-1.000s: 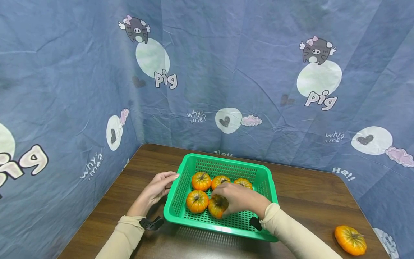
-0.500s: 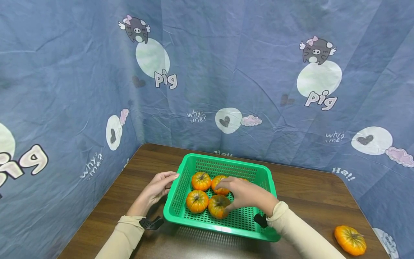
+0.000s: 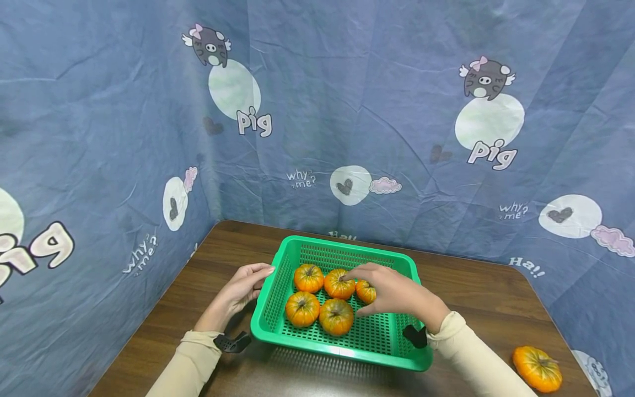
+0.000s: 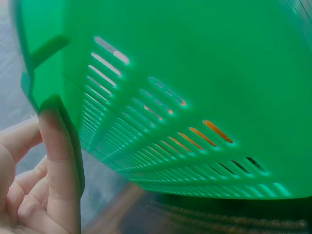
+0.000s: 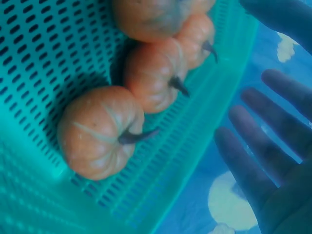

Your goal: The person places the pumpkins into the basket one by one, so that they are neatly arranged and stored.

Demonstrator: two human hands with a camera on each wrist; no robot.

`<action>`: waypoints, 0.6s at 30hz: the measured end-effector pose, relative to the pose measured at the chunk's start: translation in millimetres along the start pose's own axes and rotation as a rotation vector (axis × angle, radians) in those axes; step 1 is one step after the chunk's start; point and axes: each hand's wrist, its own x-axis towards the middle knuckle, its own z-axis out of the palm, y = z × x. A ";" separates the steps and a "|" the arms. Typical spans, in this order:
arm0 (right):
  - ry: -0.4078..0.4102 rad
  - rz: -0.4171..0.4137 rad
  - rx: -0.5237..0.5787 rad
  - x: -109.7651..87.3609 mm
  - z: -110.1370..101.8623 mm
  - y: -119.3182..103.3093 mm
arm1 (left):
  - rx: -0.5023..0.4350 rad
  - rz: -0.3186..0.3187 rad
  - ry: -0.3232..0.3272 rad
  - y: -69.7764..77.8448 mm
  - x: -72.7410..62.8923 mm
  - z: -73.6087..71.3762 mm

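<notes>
Several small orange pumpkins [image 3: 302,309] sit in a green slotted plastic basket [image 3: 337,350] in the head view. My left hand [image 3: 242,286] pinches the basket's left rim. The left wrist view shows its fingers [image 4: 61,161] at the rim beside the slotted wall [image 4: 219,63]. Over the basket's right half is my right hand [image 3: 394,289], fingers spread and holding nothing. It partly covers the back right pumpkin [image 3: 366,292]. In the right wrist view the fingers [image 5: 251,165] are apart from the pumpkins [image 5: 100,134], whose dark stems show.
One more pumpkin [image 3: 537,368] lies on the brown wooden table [image 3: 476,298] at the right, outside the basket. A blue cloth [image 3: 307,71] with pig prints hangs behind the table and along its left side.
My right hand has let go of the front middle pumpkin and moved right and slightly back, uncovering it and the back middle one. My left hand and the basket have stayed put.
</notes>
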 end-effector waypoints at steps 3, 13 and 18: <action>0.022 0.005 0.003 -5.8 -4.6 2.4 | 0.003 0.000 0.003 -0.4 0.0 -0.2; 0.093 0.020 -0.001 -23.1 -15.7 12.3 | 0.016 -0.007 0.014 -1.9 1.4 -1.0; 0.144 0.026 -0.013 -33.5 -19.2 18.2 | 0.017 -0.011 0.021 -3.2 1.8 -1.5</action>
